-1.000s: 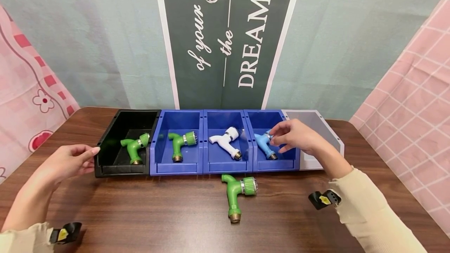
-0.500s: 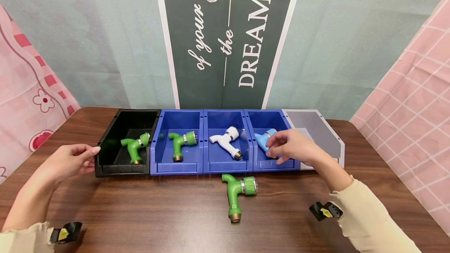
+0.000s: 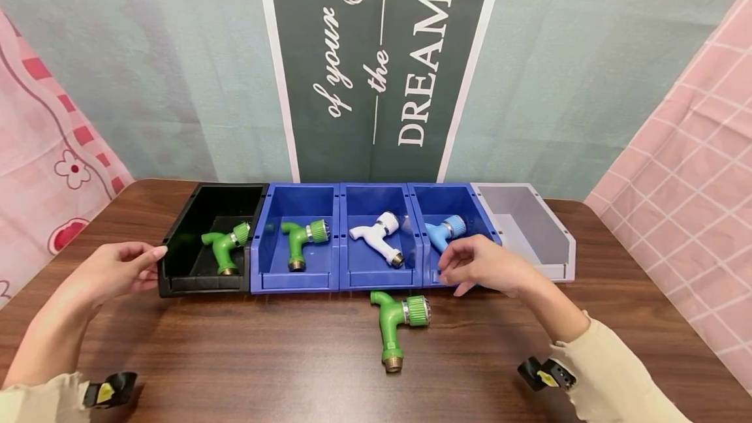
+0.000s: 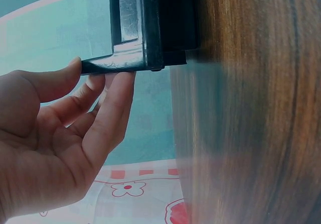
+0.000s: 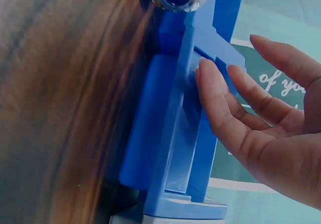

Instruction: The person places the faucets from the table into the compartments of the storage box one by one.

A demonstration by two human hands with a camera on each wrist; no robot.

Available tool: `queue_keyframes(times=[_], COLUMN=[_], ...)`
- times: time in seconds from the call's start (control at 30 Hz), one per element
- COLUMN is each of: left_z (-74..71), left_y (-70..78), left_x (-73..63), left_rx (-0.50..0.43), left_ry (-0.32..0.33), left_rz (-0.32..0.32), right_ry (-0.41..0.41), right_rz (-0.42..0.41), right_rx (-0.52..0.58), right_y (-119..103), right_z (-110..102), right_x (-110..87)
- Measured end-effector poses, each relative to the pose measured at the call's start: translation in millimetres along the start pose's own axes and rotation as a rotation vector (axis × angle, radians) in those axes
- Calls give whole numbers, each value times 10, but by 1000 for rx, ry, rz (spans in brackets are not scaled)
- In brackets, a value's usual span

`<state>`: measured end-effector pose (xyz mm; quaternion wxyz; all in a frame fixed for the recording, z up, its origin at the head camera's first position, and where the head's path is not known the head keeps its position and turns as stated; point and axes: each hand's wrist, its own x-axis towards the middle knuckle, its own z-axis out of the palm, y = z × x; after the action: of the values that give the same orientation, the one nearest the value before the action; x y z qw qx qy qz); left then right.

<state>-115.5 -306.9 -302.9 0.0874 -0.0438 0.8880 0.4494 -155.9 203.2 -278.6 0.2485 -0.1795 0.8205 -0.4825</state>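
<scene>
My left hand point(image 3: 120, 269) is at the front left corner of a black bin point(image 3: 203, 284). In the left wrist view, its thumb meets the bin's rim and its fingertips lie on the outer side wall. A green faucet point(image 3: 223, 250) lies inside that bin. My right hand point(image 3: 478, 266) is over the front edge of the rightmost blue bin point(image 3: 449, 198), fingers loosely bent and holding nothing. Behind it a light blue faucet point(image 3: 444, 230) lies in the bin, its lower end hidden. Nearest on the table is another green faucet point(image 3: 390, 328), in front of the bins.
Five bins stand side by side. The left blue bin point(image 3: 294, 281) holds a green faucet point(image 3: 297, 243), and the middle blue bin point(image 3: 378, 281) a white faucet point(image 3: 378, 238). A grey bin point(image 3: 561, 273) ends the row at right. Cloth hangs behind the wooden table point(image 3: 264, 371).
My right hand has moved toward me, from over the light blue faucet to the bin's front edge, uncovering the faucet's knob. My left hand and the faucets have stayed put.
</scene>
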Motion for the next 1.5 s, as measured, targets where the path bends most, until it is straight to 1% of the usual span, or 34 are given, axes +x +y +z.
queue_keyframes(times=[0.23, 0.37, 0.63, 0.83, 0.93, 1.2, 1.5], left_z=[4, 1, 9, 7, 5, 4, -1], left_y=[-25, -15, 14, -4, -9, -67, -36], left_x=[4, -1, -18, -8, -7, 6, 6], left_rx=[-20, -18, -10, -17, -7, -8, -15], left_ry=[-3, -4, -3, -3, 1, 3, 0], left_rz=[5, 6, 4, 5, 5, 9, 13], right_ry=[-34, -40, -58, -40, -41, -48, -41], right_rz=[0, 6, -12, 8, 17, 30, 14], right_rx=[30, 23, -4, -26, -34, -10, -58], right_y=[7, 13, 59, 79, 83, 78, 97], right_z=[95, 139, 223, 305, 334, 383, 406], right_x=[-24, -35, -42, -55, -59, -55, -39])
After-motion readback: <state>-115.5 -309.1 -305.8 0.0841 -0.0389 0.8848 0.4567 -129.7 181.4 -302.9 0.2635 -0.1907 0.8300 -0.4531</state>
